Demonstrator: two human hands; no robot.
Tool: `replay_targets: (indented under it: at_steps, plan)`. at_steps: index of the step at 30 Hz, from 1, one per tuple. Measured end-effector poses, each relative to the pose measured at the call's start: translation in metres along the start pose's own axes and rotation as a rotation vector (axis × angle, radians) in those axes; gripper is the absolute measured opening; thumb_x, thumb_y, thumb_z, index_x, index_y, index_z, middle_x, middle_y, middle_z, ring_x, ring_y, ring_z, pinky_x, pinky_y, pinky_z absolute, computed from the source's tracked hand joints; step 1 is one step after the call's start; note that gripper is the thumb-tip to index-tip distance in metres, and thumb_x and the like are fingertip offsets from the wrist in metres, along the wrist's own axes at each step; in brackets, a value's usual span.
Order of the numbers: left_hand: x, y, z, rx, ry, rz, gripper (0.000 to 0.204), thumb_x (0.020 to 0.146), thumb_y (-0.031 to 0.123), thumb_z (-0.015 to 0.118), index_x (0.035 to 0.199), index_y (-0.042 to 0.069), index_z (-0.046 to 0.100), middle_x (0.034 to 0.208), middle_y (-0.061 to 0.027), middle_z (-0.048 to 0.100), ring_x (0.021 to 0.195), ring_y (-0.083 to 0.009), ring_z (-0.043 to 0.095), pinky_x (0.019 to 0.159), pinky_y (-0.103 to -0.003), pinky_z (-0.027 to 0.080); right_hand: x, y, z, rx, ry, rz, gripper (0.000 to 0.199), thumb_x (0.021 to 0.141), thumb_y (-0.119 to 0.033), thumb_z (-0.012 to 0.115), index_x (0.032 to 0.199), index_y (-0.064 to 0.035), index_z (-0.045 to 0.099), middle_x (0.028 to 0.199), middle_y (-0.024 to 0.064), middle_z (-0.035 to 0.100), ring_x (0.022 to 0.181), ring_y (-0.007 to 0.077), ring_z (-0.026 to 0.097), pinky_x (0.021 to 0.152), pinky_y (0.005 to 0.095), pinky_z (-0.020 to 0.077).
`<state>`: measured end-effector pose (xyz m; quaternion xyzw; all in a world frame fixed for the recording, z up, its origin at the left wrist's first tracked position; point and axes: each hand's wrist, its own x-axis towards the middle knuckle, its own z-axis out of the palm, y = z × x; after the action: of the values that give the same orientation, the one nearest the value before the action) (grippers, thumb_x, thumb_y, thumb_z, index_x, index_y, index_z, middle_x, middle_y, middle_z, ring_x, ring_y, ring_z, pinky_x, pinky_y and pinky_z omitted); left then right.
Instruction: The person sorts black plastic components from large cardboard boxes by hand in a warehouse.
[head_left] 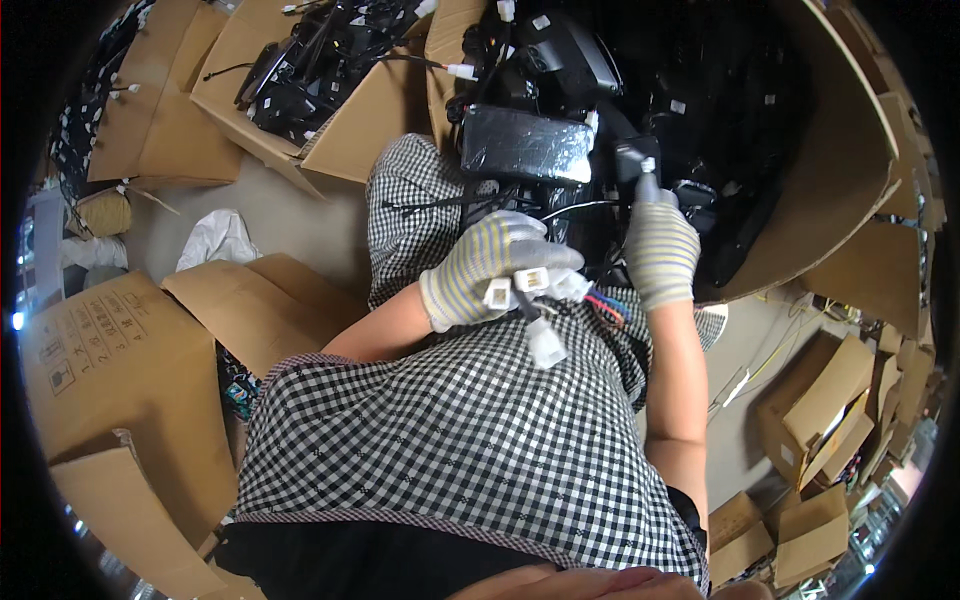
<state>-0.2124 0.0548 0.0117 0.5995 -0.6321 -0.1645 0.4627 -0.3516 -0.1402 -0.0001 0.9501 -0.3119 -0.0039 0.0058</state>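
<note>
Over the checkered apron (450, 430) hung white connectors (547, 345), bunched in the curled left hand (500, 262), the lowest pointing bodyward, long axis fore-and-aft. Beyond, right hand (662, 250), fingers together, at black parts (570, 55); grip could not be told.

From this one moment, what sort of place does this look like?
Probably a workshop or sorting area for electrical parts: a carton is piled with black wired units, white connectors are in the gloved left hand, and more cardboard boxes stand on both sides.
</note>
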Motion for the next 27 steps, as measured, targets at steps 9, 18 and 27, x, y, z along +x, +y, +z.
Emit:
replay_targets:
  at_steps: [9, 18, 27]
  plan:
    - [0.000, 0.007, 0.009, 0.024, 0.027, 0.037, 0.045, 0.069, 0.018, 0.069, 0.113, 0.015, 0.063, 0.074, -0.0043, 0.061, 0.069, -0.0245, 0.061, 0.071, -0.037, 0.050, 0.001, 0.005, -0.003, 1.541, -0.028, 0.232, 0.030, 0.092, -0.015, 0.056, 0.117, 0.0013, 0.057, 0.107, 0.0071, 0.063, 0.094, 0.0183, 0.061, 0.084, 0.0321, 0.0484]
    - [0.002, 0.002, -0.004, -0.115, 0.045, -0.087, 0.044, 0.075, 0.015, 0.071, 0.118, 0.011, 0.060, 0.086, -0.0083, 0.067, 0.072, -0.0250, 0.066, 0.065, -0.033, 0.052, -0.055, -0.010, -0.065, 1.414, -0.659, -0.082, 0.039, 0.096, -0.037, 0.053, 0.104, -0.0015, 0.066, 0.061, 0.0013, 0.052, 0.055, 0.0112, 0.051, 0.055, 0.0261, 0.0419]
    - [0.043, 0.013, -0.132, -0.450, 0.534, -0.120, 0.048, 0.092, 0.049, 0.058, 0.107, 0.003, 0.057, 0.069, -0.0003, 0.055, 0.056, -0.0080, 0.049, 0.051, -0.025, 0.040, -0.069, 0.021, -0.059, 1.729, 0.024, 0.191, 0.048, 0.098, -0.042, 0.048, 0.108, 0.0023, 0.065, 0.047, -0.0078, 0.034, 0.040, 0.0029, 0.028, 0.041, 0.0207, 0.0187]
